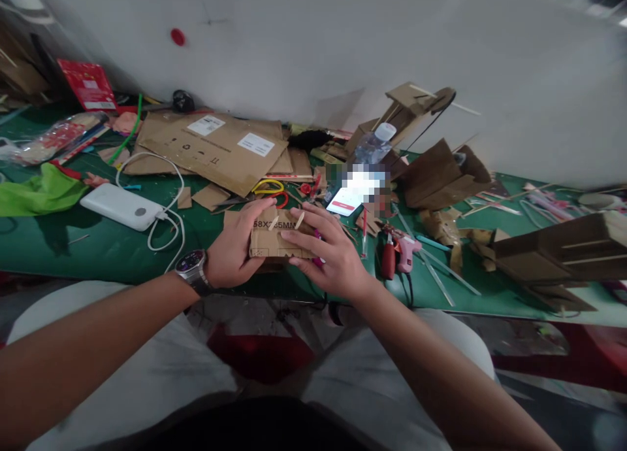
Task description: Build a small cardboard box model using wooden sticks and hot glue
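A small cardboard piece (271, 236) printed with dark lettering is held near the front edge of the green table (93, 248). My left hand (235, 245), with a wristwatch (192, 269) on the wrist, grips its left side, fingers curled round it. My right hand (326, 251) holds its right side, fingers laid over the top and pressing short wooden sticks (299, 219) against it. Something pink shows under my right fingers; I cannot make it out.
A pink glue gun (404, 253) and red-handled pliers (388, 260) lie right of my hands. A white power bank (121, 206) with cable lies left. Behind are flat cardboard sheets (210, 147), a phone (345, 204), a water bottle (375, 144), scissors (269, 189) and cardboard constructions (443, 173).
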Demonstrator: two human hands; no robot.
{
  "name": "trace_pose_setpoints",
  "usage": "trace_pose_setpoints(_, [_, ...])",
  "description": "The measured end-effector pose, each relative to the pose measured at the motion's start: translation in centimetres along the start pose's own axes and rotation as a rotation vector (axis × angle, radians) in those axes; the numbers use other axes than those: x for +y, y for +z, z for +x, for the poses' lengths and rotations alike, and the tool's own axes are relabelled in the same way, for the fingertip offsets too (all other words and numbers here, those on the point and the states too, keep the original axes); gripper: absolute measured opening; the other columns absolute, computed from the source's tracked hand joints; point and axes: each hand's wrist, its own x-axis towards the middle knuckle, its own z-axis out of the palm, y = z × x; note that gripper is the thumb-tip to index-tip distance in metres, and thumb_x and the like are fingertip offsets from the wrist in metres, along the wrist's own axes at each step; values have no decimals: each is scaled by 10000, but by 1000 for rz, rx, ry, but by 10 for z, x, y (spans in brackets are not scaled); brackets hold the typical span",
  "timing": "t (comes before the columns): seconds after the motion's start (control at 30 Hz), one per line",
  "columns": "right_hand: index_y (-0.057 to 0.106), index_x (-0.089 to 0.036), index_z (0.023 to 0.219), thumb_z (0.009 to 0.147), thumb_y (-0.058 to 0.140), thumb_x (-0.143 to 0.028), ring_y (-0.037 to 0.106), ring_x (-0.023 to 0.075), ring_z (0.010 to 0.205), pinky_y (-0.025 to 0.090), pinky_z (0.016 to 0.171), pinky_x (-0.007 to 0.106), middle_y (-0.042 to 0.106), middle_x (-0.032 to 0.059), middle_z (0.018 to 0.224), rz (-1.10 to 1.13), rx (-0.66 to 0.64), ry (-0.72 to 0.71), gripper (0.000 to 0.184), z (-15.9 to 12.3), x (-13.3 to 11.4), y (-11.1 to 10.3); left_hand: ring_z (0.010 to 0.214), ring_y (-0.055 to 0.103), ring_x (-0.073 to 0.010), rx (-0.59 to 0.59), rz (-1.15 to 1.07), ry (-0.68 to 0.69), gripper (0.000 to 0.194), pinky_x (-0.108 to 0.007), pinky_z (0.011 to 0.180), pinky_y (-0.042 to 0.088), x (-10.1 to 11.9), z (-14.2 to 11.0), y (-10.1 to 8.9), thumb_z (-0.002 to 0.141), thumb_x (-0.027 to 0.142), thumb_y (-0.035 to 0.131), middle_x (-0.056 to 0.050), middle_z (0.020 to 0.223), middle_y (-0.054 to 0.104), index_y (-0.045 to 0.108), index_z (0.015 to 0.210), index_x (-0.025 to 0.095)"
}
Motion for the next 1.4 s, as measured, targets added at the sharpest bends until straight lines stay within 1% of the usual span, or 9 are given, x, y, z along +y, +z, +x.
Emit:
trace_pose_setpoints(0.33, [608, -296, 1554, 1048, 710, -299, 396, 382, 1670, 472, 1288, 695, 546, 151, 1684, -30, -54, 1, 516, -2, -8, -2, 1369, 613, -322, 71, 129, -14, 624, -551, 1185, 546, 16, 8, -9, 844, 120, 599, -158, 1447, 593, 546, 1462, 191])
trace_pose_setpoints(0.5, [541, -323, 1559, 1006, 740, -269, 495, 395, 1598, 532, 1221, 697, 523, 141, 1697, -27, -27, 6, 590, 2, 6, -23, 1311, 622, -305, 203, 175, -1, 556, -536, 1162, 556, 6, 16, -15, 863, 87, 568, -148, 1376, 608, 564, 1415, 152])
trace_pose_setpoints(0.6, [633, -285, 1391, 997, 735, -256, 643, 377, 1423, 586, 1138, 658, 669, 153, 1501, -82, 34, 57, 408, 3, 34, -40, 1257, 634, -291, 285, 205, -33, 498, -520, 1124, 570, 0, 21, -20, 907, 109, 567, -118, 1331, 629, 569, 1402, 162])
trace_pose_setpoints(0.73, [735, -258, 1125, 1054, 672, -300, 744, 312, 1121, 632, 978, 557, 784, 112, 1138, -97, -67, 165, 104, -7, 70, -52, 1196, 670, -268, 293, 200, -87, 446, -470, 1044, 605, 1, 24, -25, 940, 146, 589, -99, 1312, 667, 587, 1384, 193])
trace_pose_setpoints(0.9, [746, -246, 1090, 1098, 636, -326, 745, 244, 978, 614, 860, 438, 792, 71, 1026, 99, -63, 342, 136, -22, 69, -45, 1152, 701, -261, 315, 41, -209, 471, -425, 964, 608, 14, 25, -23, 894, 126, 653, -98, 1287, 709, 624, 1358, 202])
trace_pose_setpoints(1.03, [706, -253, 1296, 1110, 617, -443, 727, 266, 1151, 610, 1009, 477, 766, 103, 1219, 282, -9, 319, 280, -19, 39, -35, 1146, 722, -250, 277, -99, -256, 587, -413, 967, 620, 29, 21, -12, 846, 109, 691, -123, 1346, 700, 586, 1419, 186])
trace_pose_setpoints(1.2, [512, -280, 1605, 941, 778, -690, 536, 372, 1525, 478, 1266, 604, 572, 177, 1588, 344, -30, 215, 824, -14, 11, -28, 1264, 705, -292, 165, -155, -216, 738, -471, 1052, 642, 42, 9, 3, 853, 130, 691, -170, 1452, 635, 452, 1547, 196])
trace_pose_setpoints(1.27, [442, -288, 1661, 861, 830, -746, 487, 394, 1577, 450, 1292, 626, 523, 193, 1647, 357, -78, 198, 1001, -13, 4, -26, 1333, 683, -317, 133, -151, -183, 753, -513, 1114, 626, 44, 5, 9, 891, 158, 701, -185, 1485, 609, 411, 1583, 209])
trace_pose_setpoints(1.4, [383, -299, 1704, 838, 868, -721, 540, 401, 1535, 480, 1266, 644, 543, 205, 1644, 330, -164, 208, 1079, -10, -8, -24, 1393, 673, -335, 111, -172, -96, 778, -549, 1156, 606, 41, 4, 15, 920, 252, 748, -177, 1520, 628, 386, 1608, 248])
